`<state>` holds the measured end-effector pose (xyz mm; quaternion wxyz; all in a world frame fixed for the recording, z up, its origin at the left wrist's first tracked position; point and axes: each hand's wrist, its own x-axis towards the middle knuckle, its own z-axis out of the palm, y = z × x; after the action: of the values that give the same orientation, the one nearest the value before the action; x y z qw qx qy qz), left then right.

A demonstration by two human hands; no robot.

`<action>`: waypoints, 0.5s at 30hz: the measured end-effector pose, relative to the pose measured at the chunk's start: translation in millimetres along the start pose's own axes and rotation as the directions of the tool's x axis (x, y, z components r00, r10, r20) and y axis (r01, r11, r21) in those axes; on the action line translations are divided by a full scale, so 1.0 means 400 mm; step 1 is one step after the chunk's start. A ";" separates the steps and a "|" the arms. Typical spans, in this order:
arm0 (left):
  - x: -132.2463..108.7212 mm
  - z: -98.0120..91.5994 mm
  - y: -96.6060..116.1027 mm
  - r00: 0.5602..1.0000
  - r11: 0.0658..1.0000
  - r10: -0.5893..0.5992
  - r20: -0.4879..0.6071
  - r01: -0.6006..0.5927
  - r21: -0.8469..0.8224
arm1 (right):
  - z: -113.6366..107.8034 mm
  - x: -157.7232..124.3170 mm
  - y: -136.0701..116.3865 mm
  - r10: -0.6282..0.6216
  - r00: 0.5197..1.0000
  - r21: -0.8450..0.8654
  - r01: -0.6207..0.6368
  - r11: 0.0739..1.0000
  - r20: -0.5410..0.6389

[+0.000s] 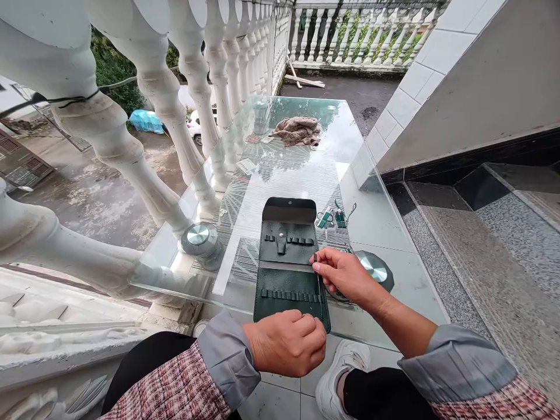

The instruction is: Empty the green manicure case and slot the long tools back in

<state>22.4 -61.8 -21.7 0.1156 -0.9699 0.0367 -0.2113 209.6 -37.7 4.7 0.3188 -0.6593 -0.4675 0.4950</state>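
A dark green leather-like tool case (289,279) lies unfolded on the glass table, its flap turned away from me. Black loops and a small strap with a snap cross its upper panel; a row of narrow loops crosses the lower one, and no tools show in them. At the case's right edge, my right hand (345,274) pinches a small dark piece (315,258) between thumb and fingertips; its kind is unclear. My left hand (291,343) is closed in a fist over the near edge of the case. Whatever its fingers may hold is hidden.
Small green-and-silver items (332,218) lie right of the case on the glass table (175,268). Farther back are a crumpled brown cloth (298,131) and a small card (247,167). White balusters (153,93) stand left, stone steps (507,233) right.
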 end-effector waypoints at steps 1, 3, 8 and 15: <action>0.000 0.000 0.000 1.000 1.000 -0.001 0.004 0.001 0.002 | 0.001 0.001 -0.002 0.008 1.000 -0.002 -0.008 1.000 -0.002; -0.001 0.001 0.000 1.000 1.000 0.000 0.004 0.000 0.002 | 0.001 0.003 -0.002 0.015 1.000 0.000 -0.015 1.000 -0.009; 0.000 -0.001 -0.001 1.000 1.000 -0.008 -0.016 0.008 -0.003 | 0.000 0.003 0.000 0.017 1.000 0.024 -0.016 1.000 -0.015; 0.000 -0.005 -0.001 1.000 1.000 0.002 0.030 -0.003 0.004 | -0.006 0.002 -0.002 0.006 1.000 0.021 -0.006 1.000 0.028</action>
<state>21.8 -61.9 -19.9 0.1184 -0.9727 0.0357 -0.1965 211.6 -36.6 5.9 0.3178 -0.6504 -0.4647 0.5100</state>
